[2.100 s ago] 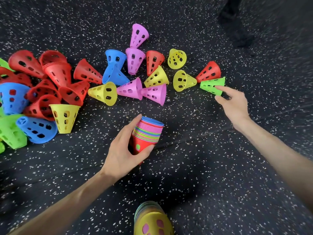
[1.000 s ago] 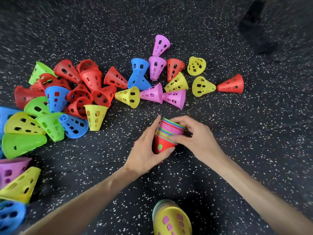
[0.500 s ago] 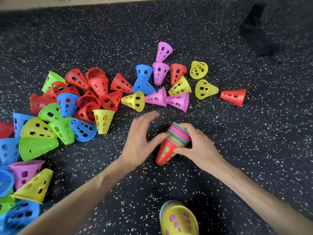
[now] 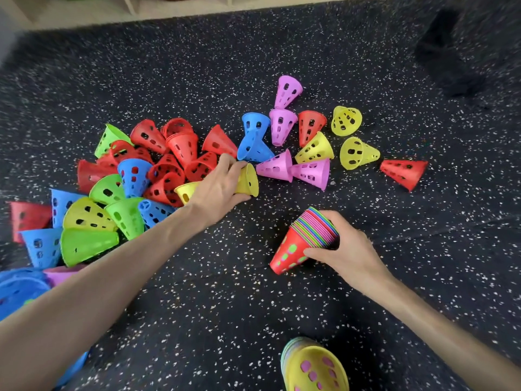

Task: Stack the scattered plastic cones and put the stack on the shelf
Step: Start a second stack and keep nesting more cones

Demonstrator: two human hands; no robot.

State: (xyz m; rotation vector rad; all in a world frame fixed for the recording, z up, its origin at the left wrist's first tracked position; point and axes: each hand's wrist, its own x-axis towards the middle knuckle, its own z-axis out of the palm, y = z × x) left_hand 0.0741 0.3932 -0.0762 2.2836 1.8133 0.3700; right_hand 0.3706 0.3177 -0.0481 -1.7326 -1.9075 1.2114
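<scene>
Several loose plastic cones in red, blue, green, yellow and purple lie scattered on the dark speckled floor. My left hand grips a yellow cone lying on its side at the edge of the pile. My right hand holds a stack of nested cones, red on the outside with multicoloured rims, tilted with its narrow end on the floor. A second stack with a yellow outer cone lies near the bottom edge.
A big heap of cones fills the left side. A smaller group lies ahead, with one red cone apart on the right. A pale shelf edge runs along the top. A dark object sits far right.
My left hand let go of the stack and reached forward to take hold of the yellow cone. My right hand now holds the tilted stack alone. The view tipped up, showing the shelf edge.
</scene>
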